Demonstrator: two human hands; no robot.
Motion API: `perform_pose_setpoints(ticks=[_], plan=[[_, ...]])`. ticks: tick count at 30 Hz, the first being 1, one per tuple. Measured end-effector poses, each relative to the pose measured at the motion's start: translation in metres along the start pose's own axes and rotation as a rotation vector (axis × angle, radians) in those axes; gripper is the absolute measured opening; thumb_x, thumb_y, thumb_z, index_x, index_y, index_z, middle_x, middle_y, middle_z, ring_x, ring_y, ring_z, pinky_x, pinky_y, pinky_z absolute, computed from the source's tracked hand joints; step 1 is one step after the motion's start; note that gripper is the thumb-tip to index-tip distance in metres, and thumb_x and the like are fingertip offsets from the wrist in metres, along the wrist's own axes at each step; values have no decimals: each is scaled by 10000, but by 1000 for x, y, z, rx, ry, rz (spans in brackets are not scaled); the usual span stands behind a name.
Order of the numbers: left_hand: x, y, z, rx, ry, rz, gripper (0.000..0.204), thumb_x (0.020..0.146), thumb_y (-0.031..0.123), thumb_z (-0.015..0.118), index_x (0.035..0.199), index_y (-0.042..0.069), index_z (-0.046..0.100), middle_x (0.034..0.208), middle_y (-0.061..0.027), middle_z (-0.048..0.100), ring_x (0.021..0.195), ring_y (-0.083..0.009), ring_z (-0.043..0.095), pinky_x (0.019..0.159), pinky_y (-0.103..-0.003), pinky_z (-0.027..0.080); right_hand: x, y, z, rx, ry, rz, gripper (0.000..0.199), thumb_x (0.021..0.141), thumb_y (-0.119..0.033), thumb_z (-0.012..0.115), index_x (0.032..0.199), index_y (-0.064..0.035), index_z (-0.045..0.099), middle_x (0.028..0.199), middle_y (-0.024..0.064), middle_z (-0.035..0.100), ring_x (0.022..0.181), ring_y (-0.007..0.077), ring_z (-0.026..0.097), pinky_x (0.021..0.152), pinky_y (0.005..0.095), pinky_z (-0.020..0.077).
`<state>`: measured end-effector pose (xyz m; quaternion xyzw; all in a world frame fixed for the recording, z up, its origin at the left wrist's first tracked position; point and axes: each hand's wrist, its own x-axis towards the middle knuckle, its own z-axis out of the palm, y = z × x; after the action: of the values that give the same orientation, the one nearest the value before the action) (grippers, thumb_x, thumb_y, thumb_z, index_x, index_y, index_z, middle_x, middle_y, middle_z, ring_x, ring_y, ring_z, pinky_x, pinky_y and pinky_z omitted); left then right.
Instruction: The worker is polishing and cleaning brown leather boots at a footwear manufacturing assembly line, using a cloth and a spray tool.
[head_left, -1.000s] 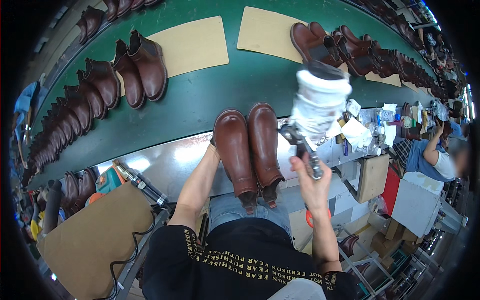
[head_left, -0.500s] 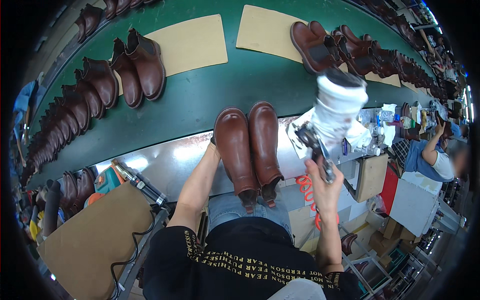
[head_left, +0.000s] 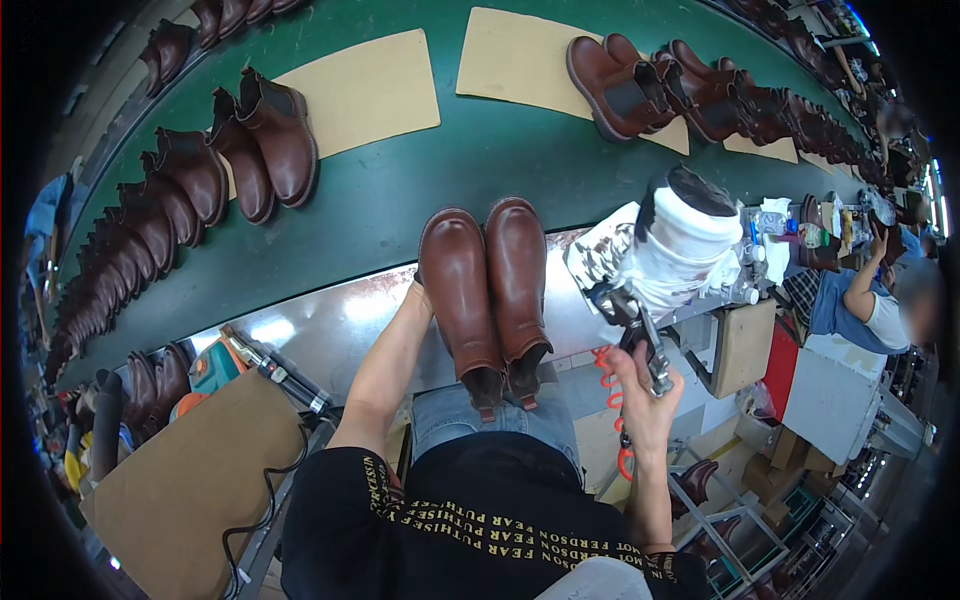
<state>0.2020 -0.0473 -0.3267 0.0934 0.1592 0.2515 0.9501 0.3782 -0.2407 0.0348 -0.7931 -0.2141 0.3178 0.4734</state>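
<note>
A pair of glossy brown ankle boots (head_left: 459, 285) is in front of me, toes away and pull tabs toward my lap. My left hand (head_left: 420, 298) meets the left boot's outer side and goes beneath the pair; its fingers are hidden, and the boots appear held up by it. In my right hand (head_left: 650, 392) is a metal spray gun (head_left: 640, 330), fingers wrapped around its handle. The gun's large cup (head_left: 685, 240) is wrapped in white material, with a dark open top. It stands to the right of the boots, apart from them.
Rows of brown boots (head_left: 190, 175) line the green bench (head_left: 380, 210) left and right, some on tan cardboard (head_left: 375, 90). Bottles (head_left: 745, 285) stand along the metal edge (head_left: 300, 325). A red coiled hose (head_left: 612, 400) hangs near my right hand. A co-worker (head_left: 850, 300) sits at right.
The spray gun and its cup have moved slightly down and right, and the cup is sharper. The whole view has shifted a little; the boots stay in nearly the same place.
</note>
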Motion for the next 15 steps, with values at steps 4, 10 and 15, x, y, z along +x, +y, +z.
perform_pose_setpoints(ticks=[4, 10, 15], plan=[[-11, -6, 0, 6, -10, -31, 283, 947, 163, 431, 1204, 66, 498, 1167, -71, 549, 1118, -162, 480, 1020, -319, 349, 18, -9, 18, -88, -152, -37, 237, 799, -158, 710, 708, -16, 543, 631, -18, 520, 605, 55, 426, 556, 206, 363], [-8, -1, 2, 30, 29, 13, 279, 947, 163, 431, 1199, 68, 502, 1162, -70, 551, 1121, -161, 477, 1023, -319, 345, 58, 29, 17, 74, -20, -8, 224, 827, -199, 686, 773, 3, 607, 695, 5, 595, 675, 49, 520, 605, 215, 405], [-18, -38, 18, 24, 59, 46, 276, 947, 163, 430, 1195, 69, 506, 1158, -68, 553, 1124, -161, 474, 1025, -318, 342, 91, 108, -26, -106, 112, 27, 227, 832, -164, 678, 744, 26, 590, 794, 31, 625, 746, 74, 552, 674, 217, 438]])
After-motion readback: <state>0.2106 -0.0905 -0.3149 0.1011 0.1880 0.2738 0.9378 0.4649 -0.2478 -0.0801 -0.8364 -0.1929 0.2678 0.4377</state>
